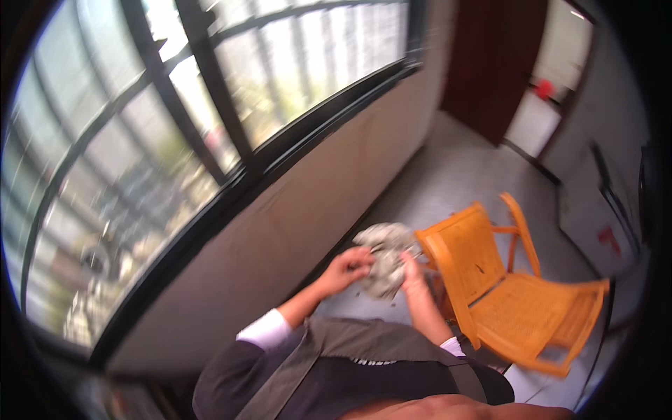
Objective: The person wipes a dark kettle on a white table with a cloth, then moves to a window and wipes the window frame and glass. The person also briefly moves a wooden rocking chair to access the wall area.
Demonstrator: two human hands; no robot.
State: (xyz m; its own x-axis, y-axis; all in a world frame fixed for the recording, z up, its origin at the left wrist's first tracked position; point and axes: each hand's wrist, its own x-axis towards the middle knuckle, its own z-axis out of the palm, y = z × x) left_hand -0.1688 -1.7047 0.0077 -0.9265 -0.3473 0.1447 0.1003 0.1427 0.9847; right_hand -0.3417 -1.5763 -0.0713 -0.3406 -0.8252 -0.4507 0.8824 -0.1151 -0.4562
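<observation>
A crumpled, greyish-white cloth (389, 257) is held up in front of my body, above the floor. My right hand (413, 272) grips its right side, with the thumb lying over the near face. At the cloth's left edge is my left hand (345, 270), its fingers bent and the fingertips meeting the fabric. Blur hides whether those fingers pinch it. Dark smudges show on the cloth.
An orange wooden armchair (488, 273) stands close by on the right. On the left runs a wall (294, 210) below a barred window (247, 157). A dark red door (491, 68) stands ajar at the far end of the grey floor (420, 184).
</observation>
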